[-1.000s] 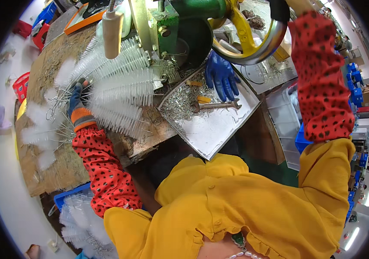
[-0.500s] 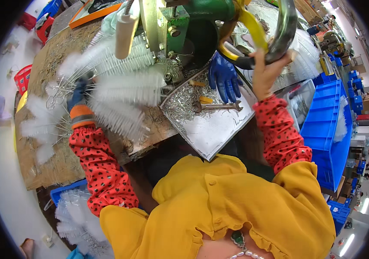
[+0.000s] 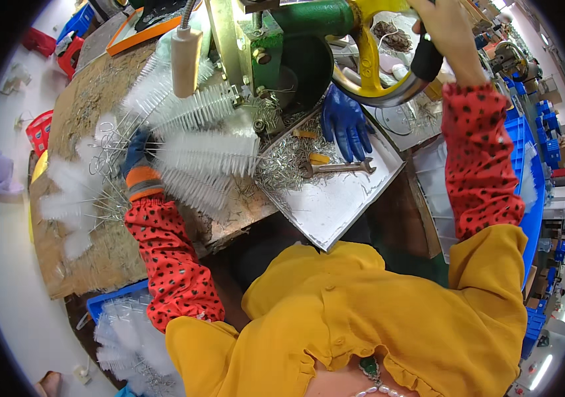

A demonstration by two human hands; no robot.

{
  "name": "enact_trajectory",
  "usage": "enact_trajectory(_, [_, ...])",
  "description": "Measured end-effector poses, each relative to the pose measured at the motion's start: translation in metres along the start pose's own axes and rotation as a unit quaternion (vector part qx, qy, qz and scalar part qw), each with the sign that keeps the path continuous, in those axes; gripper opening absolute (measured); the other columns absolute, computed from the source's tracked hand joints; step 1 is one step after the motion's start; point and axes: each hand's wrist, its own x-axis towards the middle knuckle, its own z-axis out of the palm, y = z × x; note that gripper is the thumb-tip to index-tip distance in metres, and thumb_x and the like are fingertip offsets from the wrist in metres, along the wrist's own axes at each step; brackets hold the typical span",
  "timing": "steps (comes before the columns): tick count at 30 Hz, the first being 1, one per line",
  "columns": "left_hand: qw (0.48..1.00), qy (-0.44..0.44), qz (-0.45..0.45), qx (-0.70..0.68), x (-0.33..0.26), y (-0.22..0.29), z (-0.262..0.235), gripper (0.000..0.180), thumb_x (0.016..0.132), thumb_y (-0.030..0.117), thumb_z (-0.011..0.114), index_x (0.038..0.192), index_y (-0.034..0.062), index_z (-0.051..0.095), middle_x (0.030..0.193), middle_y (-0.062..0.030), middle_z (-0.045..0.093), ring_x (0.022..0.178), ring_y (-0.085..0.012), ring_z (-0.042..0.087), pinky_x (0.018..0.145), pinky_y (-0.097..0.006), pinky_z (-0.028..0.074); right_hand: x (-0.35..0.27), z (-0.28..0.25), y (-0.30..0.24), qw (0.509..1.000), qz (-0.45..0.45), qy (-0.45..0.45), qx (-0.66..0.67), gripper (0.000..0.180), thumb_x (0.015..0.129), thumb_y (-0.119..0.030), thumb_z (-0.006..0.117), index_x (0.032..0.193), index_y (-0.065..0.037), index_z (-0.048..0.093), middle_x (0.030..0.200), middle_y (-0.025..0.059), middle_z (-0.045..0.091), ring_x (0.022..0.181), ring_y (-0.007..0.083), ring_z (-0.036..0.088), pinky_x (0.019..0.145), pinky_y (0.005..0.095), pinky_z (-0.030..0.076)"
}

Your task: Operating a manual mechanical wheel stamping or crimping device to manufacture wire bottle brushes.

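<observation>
My left hand (image 3: pixel 138 151), in a blue glove with an orange cuff, is closed around the wire stem of a white bristle brush (image 3: pixel 206 153). More white brushes (image 3: pixel 193 109) fan out around it, their looped wire ends (image 3: pixel 102 153) to its left. Bare, my right hand (image 3: pixel 451 36) is at the top edge, closed on the black-covered part of a yellow-spoked handwheel (image 3: pixel 370 56); its fingers are partly cut off by the frame. The wheel belongs to a green press (image 3: pixel 312 18), which stands just beyond the brushes.
A white tray (image 3: pixel 325 215) holds loose metal pins, a wrench (image 3: pixel 342 167) and a blue glove (image 3: pixel 345 126). A white cylinder (image 3: pixel 185 63) hangs left of the press. Blue bins stand at right, and another bin with brushes (image 3: pixel 127 334) sits below the worn wooden table (image 3: pixel 84 264).
My right hand has moved up and right, and the handwheel has turned with it. My left hand stays among the brushes; the whole view has shifted slightly.
</observation>
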Motion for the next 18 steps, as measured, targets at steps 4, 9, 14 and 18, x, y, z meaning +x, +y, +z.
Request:
enact_trajectory(4, [0.999, 0.045, 0.014, 0.0, -0.011, 0.005, 0.018, 0.027, 0.082, 0.02, 0.07, 0.102, 0.0029, 0.069, 0.093, -0.0048, 0.068, 0.074, -0.0139, 0.063, 0.067, -0.027, 0.051, 0.053, -0.002, 0.009, 0.996, 0.034, -0.088, 0.002, 0.03, 0.08, -0.018, 0.059, 0.097, 0.007, 0.055, 0.065, 0.0143, 0.059, 0.055, 0.0234, 0.06, 0.05, 0.0342, 0.048])
enact_trajectory(9, [0.997, 0.064, 0.009, -0.047, -0.001, 0.011, 0.025, 0.028, 0.08, 0.02, 0.071, 0.101, 0.0019, 0.069, 0.093, -0.0055, 0.068, 0.074, -0.0139, 0.063, 0.067, -0.028, 0.051, 0.091, 0.003, 0.002, 0.986, 0.028, -0.165, -0.023, 0.025, 0.08, -0.018, 0.061, 0.077, 0.006, 0.06, 0.06, 0.0113, 0.059, 0.05, 0.0182, 0.058, 0.044, 0.0295, 0.044])
enact_trajectory(14, [0.996, 0.084, 0.033, 0.01, 0.006, 0.005, 0.023, 0.031, 0.078, 0.021, 0.073, 0.102, 0.0011, 0.069, 0.093, -0.0066, 0.068, 0.075, -0.0138, 0.063, 0.067, -0.027, 0.051, -0.008, 0.003, -0.011, 0.992, 0.115, -0.032, 0.037, 0.028, 0.084, -0.017, 0.062, 0.099, 0.005, 0.052, 0.069, 0.0074, 0.059, 0.056, 0.0129, 0.057, 0.051, 0.0258, 0.045])
enact_trajectory(18, [0.983, 0.049, 0.084, 0.153, -0.006, 0.011, 0.02, 0.038, 0.076, 0.031, 0.076, 0.1, 0.0021, 0.07, 0.084, -0.0065, 0.068, 0.068, -0.0127, 0.062, 0.061, -0.026, 0.049, -0.099, 0.06, 0.015, 0.937, 0.084, 0.199, 0.275, 0.046, 0.085, -0.011, 0.064, 0.121, 0.002, 0.038, 0.085, 0.0093, 0.061, 0.06, 0.0131, 0.06, 0.055, 0.0253, 0.049])
